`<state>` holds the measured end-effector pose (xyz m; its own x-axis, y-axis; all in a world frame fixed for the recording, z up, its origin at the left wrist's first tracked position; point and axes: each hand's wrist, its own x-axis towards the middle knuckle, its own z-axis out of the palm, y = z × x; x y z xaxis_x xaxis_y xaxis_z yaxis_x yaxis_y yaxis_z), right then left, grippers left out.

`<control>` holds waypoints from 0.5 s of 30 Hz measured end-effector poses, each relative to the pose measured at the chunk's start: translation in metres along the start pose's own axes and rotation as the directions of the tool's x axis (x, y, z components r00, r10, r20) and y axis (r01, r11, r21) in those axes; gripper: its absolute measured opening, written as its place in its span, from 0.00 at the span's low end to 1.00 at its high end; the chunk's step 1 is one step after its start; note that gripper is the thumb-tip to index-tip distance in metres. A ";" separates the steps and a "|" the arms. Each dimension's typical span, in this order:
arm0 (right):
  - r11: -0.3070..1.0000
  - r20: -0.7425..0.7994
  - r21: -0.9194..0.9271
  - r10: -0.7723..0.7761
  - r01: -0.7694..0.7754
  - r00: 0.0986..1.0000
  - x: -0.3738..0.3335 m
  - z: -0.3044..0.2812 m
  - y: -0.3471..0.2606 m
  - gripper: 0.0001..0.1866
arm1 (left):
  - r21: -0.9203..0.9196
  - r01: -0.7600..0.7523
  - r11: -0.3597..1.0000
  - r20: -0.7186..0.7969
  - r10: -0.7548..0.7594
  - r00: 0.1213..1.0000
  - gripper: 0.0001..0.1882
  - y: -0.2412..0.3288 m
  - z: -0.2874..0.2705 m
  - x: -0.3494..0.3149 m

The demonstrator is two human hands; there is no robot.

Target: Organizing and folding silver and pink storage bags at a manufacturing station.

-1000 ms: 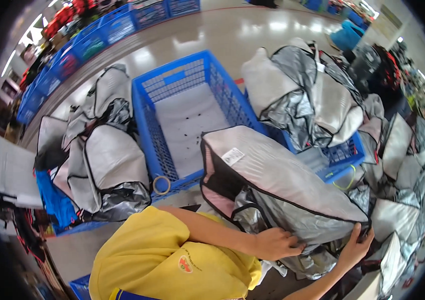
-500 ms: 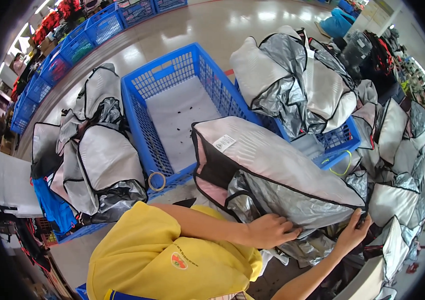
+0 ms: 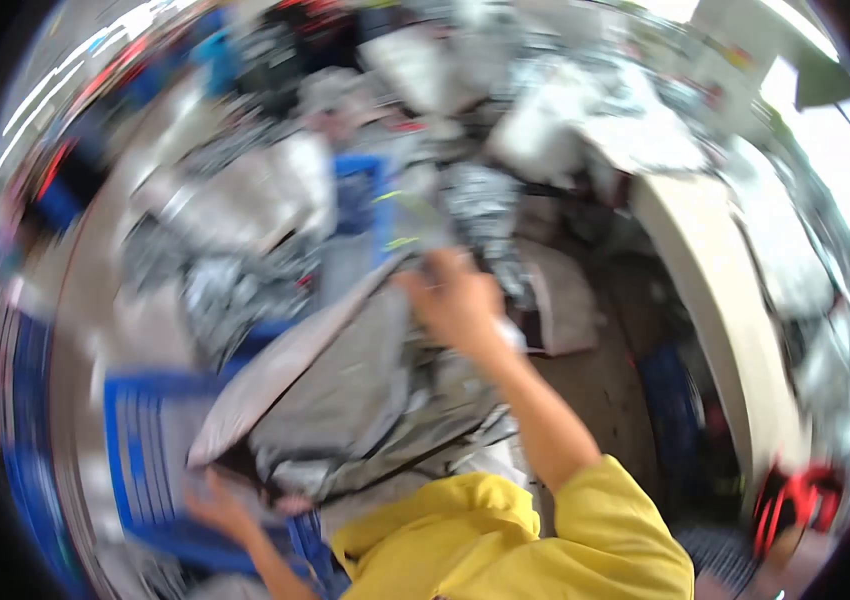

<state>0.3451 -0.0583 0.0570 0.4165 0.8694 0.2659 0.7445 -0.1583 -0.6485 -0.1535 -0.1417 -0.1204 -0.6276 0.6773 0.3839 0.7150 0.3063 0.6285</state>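
Judged step: handling shaped white-and-grey fabric piece (image 3: 335,405), which overlapped blue slatted plastic crate (image 3: 117,455) in view; right hand (image 3: 455,300) gripped corner right of crate; left hand (image 3: 217,508) overlapped crate, grip too blurred to tell; next move called for steadying both ends

Free gap over brown floor (image 3: 613,415) right of grey bag (image 3: 335,390), pale panel (image 3: 707,265) beyond.
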 end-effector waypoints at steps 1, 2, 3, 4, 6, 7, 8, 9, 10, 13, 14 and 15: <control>0.996 -0.054 0.065 -0.053 0.057 0.997 0.003 0.011 0.008 0.26 | 0.051 0.072 0.996 0.009 -0.073 0.997 0.33 -0.051 0.018 0.006; 0.985 -0.004 0.168 -0.042 0.042 0.999 -0.001 0.014 -0.007 0.27 | 0.408 -0.317 0.856 0.252 0.228 0.941 0.31 -0.143 0.010 0.012; 0.993 -0.019 0.115 -0.036 0.038 0.999 -0.001 0.023 0.004 0.28 | 0.324 -0.401 0.857 0.323 0.298 0.898 0.31 -0.089 0.060 0.017; 0.975 -0.088 0.198 -0.083 0.099 0.993 0.000 0.030 0.007 0.30 | 0.251 -0.456 0.854 0.366 0.353 0.861 0.31 -0.070 0.086 0.026; 0.970 -0.027 0.227 -0.087 0.091 0.996 -0.004 0.012 -0.001 0.31 | 0.134 -0.516 0.846 0.423 0.422 0.802 0.32 -0.045 0.111 0.040; 0.971 -0.071 0.212 -0.100 0.113 0.992 -0.004 0.008 0.002 0.30 | 0.085 -0.535 0.841 0.441 0.449 0.777 0.32 -0.035 0.116 0.048; 0.973 -0.103 0.192 -0.109 0.128 0.989 -0.007 0.007 0.012 0.29 | 0.039 -0.548 0.835 0.468 0.470 0.749 0.33 -0.028 0.118 0.054; 0.977 -0.120 0.179 -0.095 0.116 0.988 -0.012 0.004 0.023 0.29 | 0.000 -0.557 0.831 0.493 0.484 0.723 0.33 -0.023 0.116 0.060; 0.986 -0.181 0.149 -0.049 0.076 0.982 -0.017 0.003 0.036 0.29 | -0.033 -0.562 0.826 0.517 0.496 0.698 0.33 -0.020 0.113 0.066; 0.980 -0.264 0.195 0.011 0.042 0.964 -0.029 -0.007 0.071 0.26 | -0.090 -0.555 0.827 0.553 0.505 0.663 0.34 0.003 0.067 0.098; 0.964 -0.254 0.263 0.043 0.026 0.966 -0.038 -0.013 0.080 0.24 | -0.105 -0.552 0.827 0.560 0.508 0.654 0.35 0.013 0.047 0.110; 0.963 -0.260 0.267 0.040 0.031 0.965 -0.048 -0.019 0.088 0.24 | -0.122 -0.549 0.827 0.570 0.511 0.643 0.35 0.023 0.029 0.123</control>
<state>0.4002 -0.1230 0.0007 0.5675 0.7109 0.4155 0.5909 -0.0002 -0.8067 -0.2050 -0.0320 -0.0784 0.1377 0.9735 0.1824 0.8981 -0.2004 0.3916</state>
